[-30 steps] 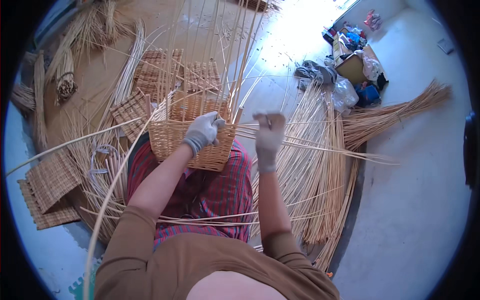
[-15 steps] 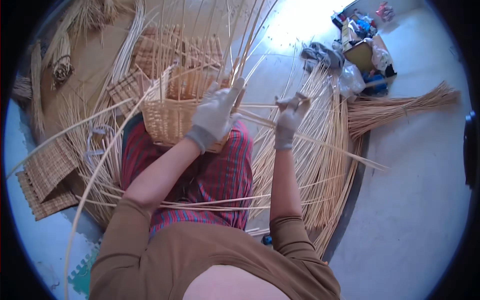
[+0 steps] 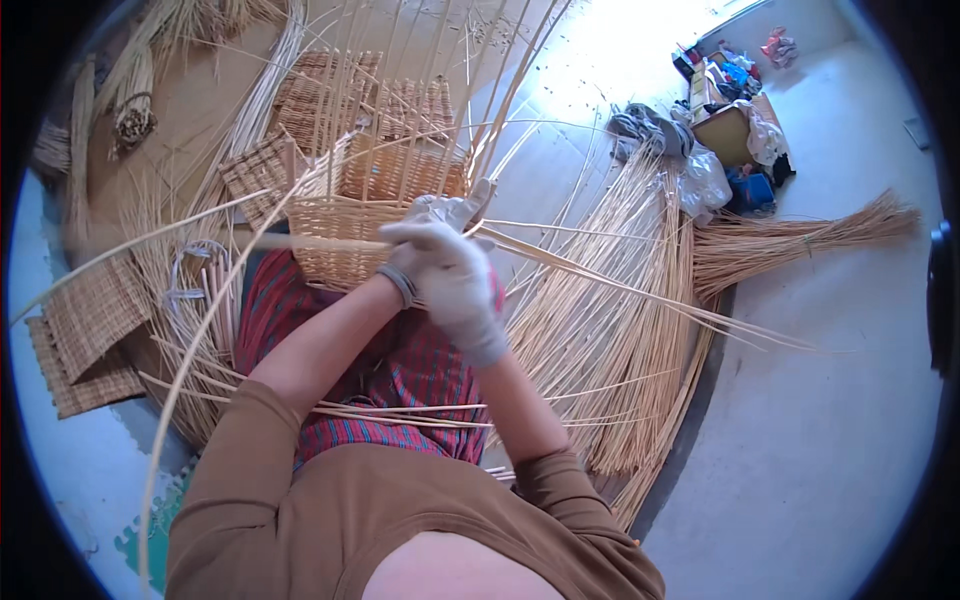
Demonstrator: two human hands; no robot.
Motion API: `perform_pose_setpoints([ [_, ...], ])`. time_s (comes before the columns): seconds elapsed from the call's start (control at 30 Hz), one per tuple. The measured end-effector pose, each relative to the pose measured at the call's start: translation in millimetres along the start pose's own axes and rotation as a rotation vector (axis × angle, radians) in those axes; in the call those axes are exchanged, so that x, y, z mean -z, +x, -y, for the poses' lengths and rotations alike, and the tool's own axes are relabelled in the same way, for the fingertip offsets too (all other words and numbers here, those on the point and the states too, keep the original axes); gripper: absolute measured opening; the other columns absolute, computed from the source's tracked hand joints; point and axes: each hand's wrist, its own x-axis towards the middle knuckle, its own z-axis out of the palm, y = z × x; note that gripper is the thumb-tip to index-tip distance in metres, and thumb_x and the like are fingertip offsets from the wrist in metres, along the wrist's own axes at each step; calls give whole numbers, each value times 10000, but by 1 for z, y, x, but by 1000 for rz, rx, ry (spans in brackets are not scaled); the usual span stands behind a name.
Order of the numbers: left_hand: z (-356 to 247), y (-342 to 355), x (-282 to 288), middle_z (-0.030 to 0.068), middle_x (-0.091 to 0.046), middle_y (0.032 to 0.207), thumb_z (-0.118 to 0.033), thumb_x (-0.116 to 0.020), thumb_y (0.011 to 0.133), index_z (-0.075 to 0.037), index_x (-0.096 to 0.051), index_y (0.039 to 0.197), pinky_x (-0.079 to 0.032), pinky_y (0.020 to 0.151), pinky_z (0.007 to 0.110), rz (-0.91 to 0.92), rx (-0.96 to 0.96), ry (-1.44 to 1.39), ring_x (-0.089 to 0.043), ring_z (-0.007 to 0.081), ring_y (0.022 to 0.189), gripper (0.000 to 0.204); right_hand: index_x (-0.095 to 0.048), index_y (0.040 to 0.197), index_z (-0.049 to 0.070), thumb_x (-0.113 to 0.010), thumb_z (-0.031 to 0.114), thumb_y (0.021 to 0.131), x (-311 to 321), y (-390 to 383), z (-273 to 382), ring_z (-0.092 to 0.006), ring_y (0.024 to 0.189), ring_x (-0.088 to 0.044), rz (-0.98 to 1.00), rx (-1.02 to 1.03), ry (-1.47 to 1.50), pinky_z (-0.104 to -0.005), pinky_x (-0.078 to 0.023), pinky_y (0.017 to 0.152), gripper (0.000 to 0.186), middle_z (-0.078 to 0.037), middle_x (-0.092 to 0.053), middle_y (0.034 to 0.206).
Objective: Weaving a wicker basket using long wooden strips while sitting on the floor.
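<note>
A wicker basket (image 3: 330, 262), part woven, rests on my lap with its tall upright stakes (image 3: 400, 110) rising from the rim. My left hand (image 3: 428, 208), in a pale work glove, grips the basket's right front corner, its fingers partly hidden by the other hand. Crossing in front of it, my gloved right hand (image 3: 452, 280) is closed on a reed strand (image 3: 320, 242) that runs out leftward, smeared by motion, along the basket's front. From the corner several loose strands (image 3: 620, 280) trail to the right.
Reed bundles lie on the right, one long pile (image 3: 610, 370) and one tied bundle (image 3: 800, 235). Woven panels (image 3: 100, 310) lie at left, others behind the basket. A long reed (image 3: 190, 350) arcs along my left side. Boxes and bags (image 3: 735, 135) stand at the far right.
My right hand has swung from the right side across to the left, over my left hand, carrying a strand along the basket's front. The left hand stays at the corner.
</note>
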Motion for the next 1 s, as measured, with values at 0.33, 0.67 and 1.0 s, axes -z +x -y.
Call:
perform_pose_setpoints([
  [0.33, 53, -15, 59, 70, -674, 760, -371, -482, 1085, -24, -659, 1008, -541, 623, 265, -460, 498, -712, -652, 120, 652, 398, -586, 890, 39, -906, 312, 682, 70, 40, -20, -281, 765, -555, -135, -538, -774, -398, -483, 739, 469, -90, -558, 801],
  [0.67, -41, 36, 16, 177, -650, 1195, -186, -713, 920, -87, -586, 1314, -512, 953, 431, -216, -44, -286, -636, 371, 1098, 426, -605, 1168, 58, -693, 334, 908, 62, 41, -62, -362, 902, -673, -556, -632, -966, -439, -524, 778, 390, -174, -684, 969],
  [1.0, 74, -127, 142, 153, -631, 1313, -71, -793, 784, -91, -584, 1322, -456, 1048, 450, -304, 298, 387, -598, 362, 1199, 578, -549, 1345, 33, -687, 318, 957, -50, 66, -15, -369, 1165, -606, -558, -15, -432, -436, -466, 1024, 501, -209, -616, 1254],
])
